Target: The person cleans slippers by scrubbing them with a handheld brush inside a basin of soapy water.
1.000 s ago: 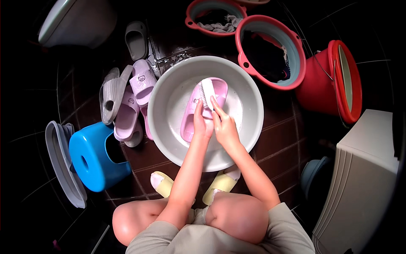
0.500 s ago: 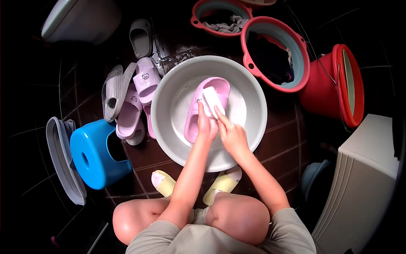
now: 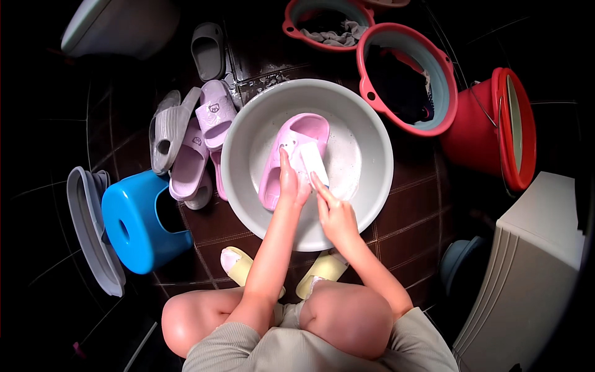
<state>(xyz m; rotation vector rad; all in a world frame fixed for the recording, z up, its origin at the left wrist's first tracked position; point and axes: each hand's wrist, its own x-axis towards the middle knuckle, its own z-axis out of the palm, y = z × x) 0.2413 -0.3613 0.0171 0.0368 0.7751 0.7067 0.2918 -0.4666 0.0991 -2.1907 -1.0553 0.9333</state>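
Note:
Inside a large pale grey basin (image 3: 372, 204), a pink slipper (image 3: 310, 125) is held tilted, with its toe end toward the lower left. My left hand (image 3: 292, 185) grips the slipper at its side, some fingers hidden beneath it. In my right hand (image 3: 337, 214) is a white oblong scrubbing brush (image 3: 313, 162), its index finger stretched along the back. The brush lies against the slipper's side; its underside is hidden. Suds and water film coat the basin floor around them.
Left of the basin lie lilac slippers (image 3: 215, 111), grey slippers (image 3: 175, 127) and a blue stool (image 3: 133, 223). A red-rimmed tub (image 3: 364, 77) with dark clothes and a red bucket (image 3: 474, 133) stand at right. A pale cabinet (image 3: 520, 260) is nearer right.
Both hands have shifted slightly left and toward me with the slipper. The brush has slid down along the slipper's side, toward me.

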